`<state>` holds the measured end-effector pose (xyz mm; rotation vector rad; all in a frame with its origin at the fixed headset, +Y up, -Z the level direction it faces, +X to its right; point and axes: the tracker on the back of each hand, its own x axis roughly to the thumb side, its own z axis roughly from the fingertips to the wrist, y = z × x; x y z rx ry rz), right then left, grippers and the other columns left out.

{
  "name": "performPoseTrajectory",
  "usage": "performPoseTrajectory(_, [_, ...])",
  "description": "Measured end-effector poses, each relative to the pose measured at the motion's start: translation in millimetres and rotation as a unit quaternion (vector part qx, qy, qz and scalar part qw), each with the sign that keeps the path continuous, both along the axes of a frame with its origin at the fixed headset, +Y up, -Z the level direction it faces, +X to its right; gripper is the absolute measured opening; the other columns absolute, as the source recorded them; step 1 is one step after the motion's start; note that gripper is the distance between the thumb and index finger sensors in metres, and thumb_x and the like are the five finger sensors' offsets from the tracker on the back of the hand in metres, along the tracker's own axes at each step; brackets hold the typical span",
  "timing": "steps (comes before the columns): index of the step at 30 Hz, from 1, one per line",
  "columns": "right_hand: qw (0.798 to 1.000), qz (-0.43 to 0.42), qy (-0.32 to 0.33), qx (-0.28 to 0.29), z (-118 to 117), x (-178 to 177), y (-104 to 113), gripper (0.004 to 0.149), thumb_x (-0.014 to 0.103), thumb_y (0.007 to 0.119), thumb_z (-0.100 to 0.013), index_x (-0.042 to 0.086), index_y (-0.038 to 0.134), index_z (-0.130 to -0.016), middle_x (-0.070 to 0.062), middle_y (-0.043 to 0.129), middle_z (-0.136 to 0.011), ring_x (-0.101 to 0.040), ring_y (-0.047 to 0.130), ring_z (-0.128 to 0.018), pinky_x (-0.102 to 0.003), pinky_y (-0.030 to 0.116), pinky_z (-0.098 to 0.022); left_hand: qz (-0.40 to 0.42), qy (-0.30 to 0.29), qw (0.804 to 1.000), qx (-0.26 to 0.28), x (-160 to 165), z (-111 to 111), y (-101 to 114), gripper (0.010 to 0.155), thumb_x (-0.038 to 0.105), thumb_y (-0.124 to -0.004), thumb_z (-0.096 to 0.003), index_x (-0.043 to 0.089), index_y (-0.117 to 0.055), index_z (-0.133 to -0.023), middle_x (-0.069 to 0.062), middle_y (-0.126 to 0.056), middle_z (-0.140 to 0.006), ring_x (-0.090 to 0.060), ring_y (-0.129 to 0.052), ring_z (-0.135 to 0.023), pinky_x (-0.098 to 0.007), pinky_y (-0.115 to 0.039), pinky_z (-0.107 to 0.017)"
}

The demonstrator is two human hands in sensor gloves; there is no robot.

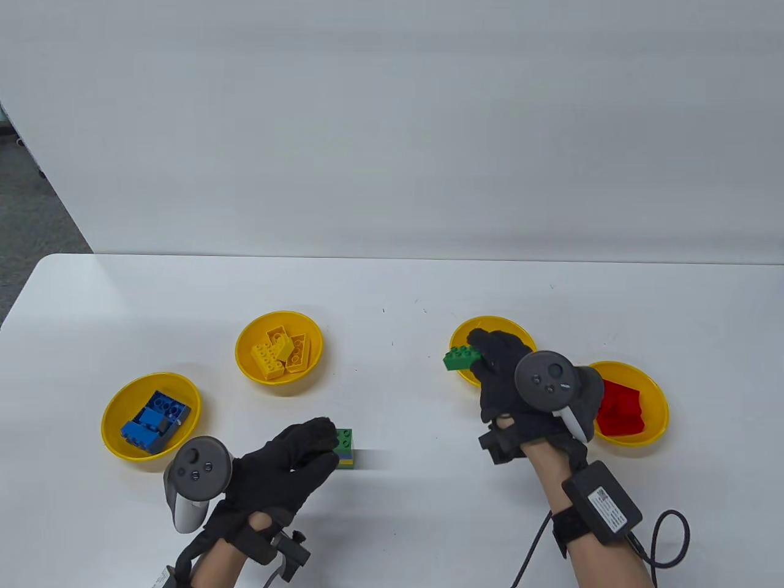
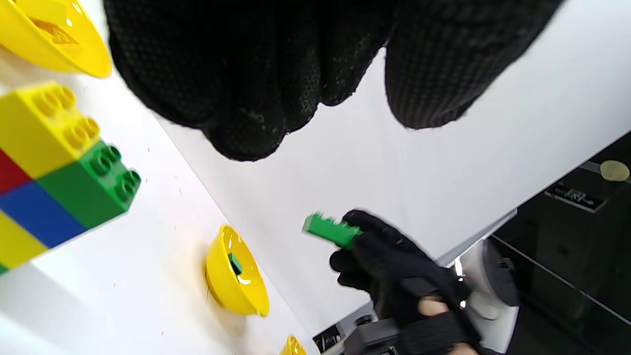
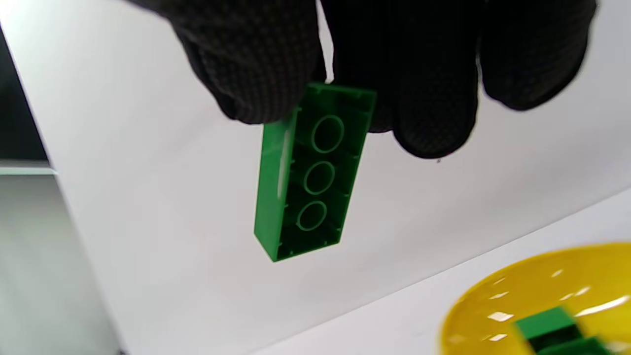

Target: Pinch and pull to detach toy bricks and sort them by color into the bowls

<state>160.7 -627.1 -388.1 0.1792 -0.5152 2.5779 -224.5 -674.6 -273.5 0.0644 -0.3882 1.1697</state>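
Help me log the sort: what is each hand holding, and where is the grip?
Right hand pinches a long green brick by one end. Left hand is at the stack of bricks; its grip there is hidden.

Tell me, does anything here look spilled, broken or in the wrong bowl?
Nothing stands out. Each bowl holds one colour: blue bricks, yellow bricks, red bricks. The right hand pinches a green brick at the green bowl's rim; the left hand touches the remaining stack.

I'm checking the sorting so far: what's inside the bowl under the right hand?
The right wrist view shows one green brick lying in that bowl. From above, the right hand, pinching a long green brick, covers most of the bowl, so any others are hidden.
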Motion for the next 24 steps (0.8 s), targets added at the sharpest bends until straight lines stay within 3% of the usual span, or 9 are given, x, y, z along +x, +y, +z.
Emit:
performPoseTrajectory(3, [0.996,0.059,-0.066,-0.009,-32,9,-13,0.05,0.025,0.087,-0.037,0.015,0.088,-0.085,-0.021,0.089,-0.085,-0.044,0.097,-0.062,-0.066,0.077,-0.045,0.001,0.019,1.0,0.004,-10,-2,2,0.061,0.044,-0.093,-0.0473,0.014,-0.078,-0.098,-0.022,-0.089,-0.092,-0.042,-0.102,-0.069,-0.056,-0.087,-0.051])
performPoseTrajectory(6, [0.99,0.059,-0.127,-0.024,-57,22,-28,0.05,0.027,0.088,-0.036,0.014,0.089,-0.084,-0.02,0.091,-0.084,-0.044,0.098,-0.061,-0.066,0.077,-0.045,-0.008,0.042,0.999,0.007,-20,-5,3,0.061,0.044,-0.092,-0.0473,0.014,-0.078,-0.098,-0.021,-0.089,-0.092,-0.042,-0.101,-0.069,-0.056,-0.086,-0.051])
performPoseTrajectory(13, [0.981,0.015,-0.186,-0.053,-80,38,-55,0.051,0.031,0.087,-0.038,0.012,0.088,-0.086,-0.022,0.092,-0.083,-0.046,0.098,-0.061,-0.067,0.077,-0.044,-0.016,0.07,0.997,-0.009,-34,-12,-5,0.06,0.044,-0.092,-0.0473,0.014,-0.078,-0.098,-0.022,-0.088,-0.092,-0.042,-0.101,-0.069,-0.057,-0.086,-0.051])
performPoseTrajectory(17, [0.975,0.058,-0.167,-0.136,-78,38,-59,0.054,0.038,0.08,-0.04,0.016,0.086,-0.089,-0.026,0.083,-0.092,-0.048,0.093,-0.069,-0.067,0.075,-0.047,-0.022,0.081,0.996,-0.016,-37,-14,-8,0.061,0.044,-0.092,-0.0474,0.014,-0.078,-0.098,-0.022,-0.087,-0.093,-0.043,-0.1,-0.071,-0.057,-0.085,-0.052])
performPoseTrajectory(21, [0.988,0.013,-0.127,-0.087,-56,39,-38,0.051,0.035,0.079,-0.041,0.012,0.088,-0.086,-0.028,0.082,-0.091,-0.049,0.091,-0.068,-0.067,0.075,-0.046,-0.067,0.084,0.994,-0.024,-33,-16,-12,0.068,0.045,-0.092,-0.0476,0.016,-0.068,-0.105,-0.024,-0.073,-0.105,-0.049,-0.086,-0.086,-0.062,-0.077,-0.059])
performPoseTrajectory(24, [0.994,-0.028,-0.079,-0.071,-32,36,-25,0.051,0.035,0.079,-0.041,0.01,0.089,-0.084,-0.028,0.081,-0.091,-0.05,0.091,-0.068,-0.067,0.074,-0.046,-0.207,0.082,0.975,-0.023,-21,-17,-17,0.085,0.05,-0.09,-0.0476,0.021,-0.044,-0.113,-0.021,-0.046,-0.118,-0.055,-0.059,-0.103,-0.067,-0.06,-0.07])
